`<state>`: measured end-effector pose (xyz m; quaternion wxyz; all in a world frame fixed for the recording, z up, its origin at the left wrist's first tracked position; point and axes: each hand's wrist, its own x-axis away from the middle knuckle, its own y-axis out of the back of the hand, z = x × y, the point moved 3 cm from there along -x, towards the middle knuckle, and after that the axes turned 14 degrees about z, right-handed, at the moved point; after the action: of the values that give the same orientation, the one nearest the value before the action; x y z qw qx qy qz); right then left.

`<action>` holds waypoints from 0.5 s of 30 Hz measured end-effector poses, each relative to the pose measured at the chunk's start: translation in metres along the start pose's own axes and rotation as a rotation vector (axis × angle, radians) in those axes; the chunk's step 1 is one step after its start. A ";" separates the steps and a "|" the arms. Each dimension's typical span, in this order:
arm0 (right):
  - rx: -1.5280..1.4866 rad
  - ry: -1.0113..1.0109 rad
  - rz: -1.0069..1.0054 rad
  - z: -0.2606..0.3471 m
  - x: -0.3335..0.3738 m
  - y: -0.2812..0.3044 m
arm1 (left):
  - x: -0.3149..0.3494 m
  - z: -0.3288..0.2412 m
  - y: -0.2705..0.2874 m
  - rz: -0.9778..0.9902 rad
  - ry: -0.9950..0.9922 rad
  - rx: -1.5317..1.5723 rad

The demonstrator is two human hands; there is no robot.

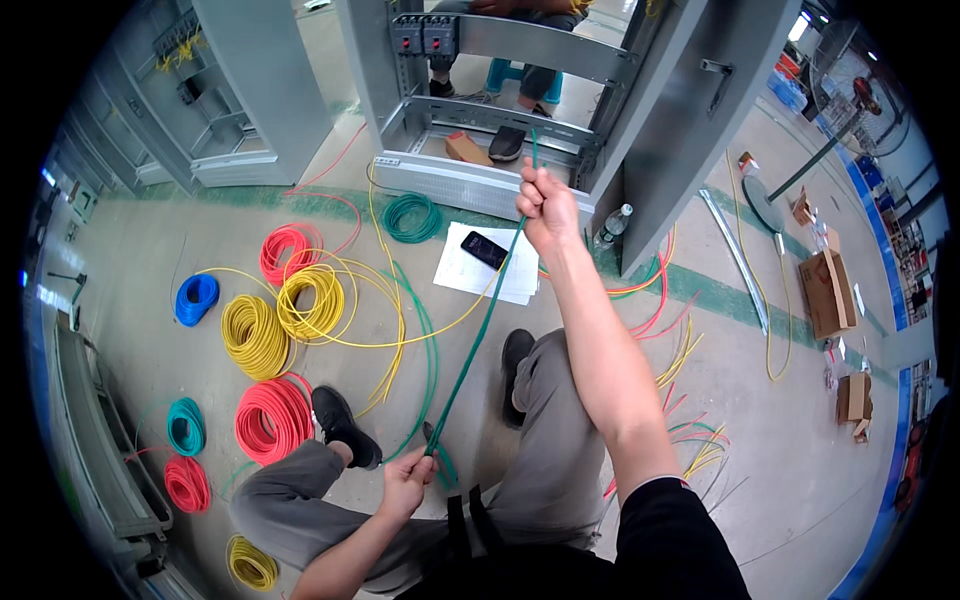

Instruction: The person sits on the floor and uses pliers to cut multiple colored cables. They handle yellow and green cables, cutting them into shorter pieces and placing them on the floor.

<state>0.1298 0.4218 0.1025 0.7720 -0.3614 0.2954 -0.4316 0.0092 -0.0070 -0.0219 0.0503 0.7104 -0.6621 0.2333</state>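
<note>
A green wire (pixel 476 352) runs taut and slanting between my two hands, above my legs. My right hand (pixel 548 208), arm stretched forward, is closed around its upper part in front of the open cabinet. A short end pokes up past those fingers. Low in the view, by my thighs, my left hand (pixel 406 482) is closed on the same wire. A small dark pointed piece (pixel 429 432) sticks out by the left fingers; its kind cannot be made out. Under the wire, a black phone (pixel 484 250) rests on white paper sheets (pixel 515 284) on the floor.
Wire coils lie to the left: yellow (pixel 252 338), red (pixel 273 420), blue (pixel 197 299), green (pixel 412 218). The grey cabinet (pixel 480 190) stands ahead, a person seated behind it. A bottle (pixel 613 226) is beside its door. Loose wire ends, cartons (pixel 828 290) and a fan are at right.
</note>
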 end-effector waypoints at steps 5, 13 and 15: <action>0.159 0.092 0.075 0.004 0.004 -0.013 | -0.008 0.008 0.007 0.013 -0.023 0.099; 0.429 0.193 0.062 0.001 0.005 -0.029 | -0.016 0.009 0.010 0.047 0.028 -0.036; 0.380 0.158 0.091 -0.002 0.004 -0.027 | -0.019 0.008 0.012 0.056 0.036 -0.044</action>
<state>0.1182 0.4081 0.1228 0.8192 -0.1605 0.2843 -0.4715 -0.0004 0.0063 -0.0393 0.0714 0.6859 -0.6858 0.2326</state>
